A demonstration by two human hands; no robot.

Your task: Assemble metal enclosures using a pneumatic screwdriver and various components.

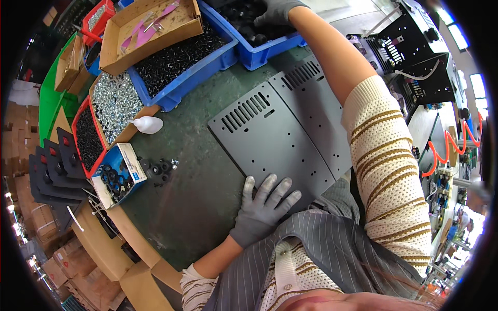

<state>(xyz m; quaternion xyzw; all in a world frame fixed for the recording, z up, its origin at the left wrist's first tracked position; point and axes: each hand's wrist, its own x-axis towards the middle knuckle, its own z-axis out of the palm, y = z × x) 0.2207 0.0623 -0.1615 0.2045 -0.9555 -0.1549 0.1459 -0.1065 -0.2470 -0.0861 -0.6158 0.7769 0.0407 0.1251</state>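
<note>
My left hand (263, 210), in a grey glove, lies with its fingers spread on the near edge of a dark grey metal panel (270, 142). The panel has a row of slots and several small holes. Beside it, edge to edge, lies a second slotted panel (306, 98), partly covered by my right arm. At the far end of that arm, my right hand (280, 11), also gloved, reaches into a blue bin (270, 53) of black parts. The top edge of the picture cuts this hand off, and its fingertips are lost among the dark parts.
Left of that bin stand another blue bin (179, 96) of black screws, a cardboard tray (150, 49) with pink strips, and a heap of silver screws (114, 103). A white bottle (148, 124) and a small box of black rings (137, 171) are nearer. Black metal housings (415, 46) stand right.
</note>
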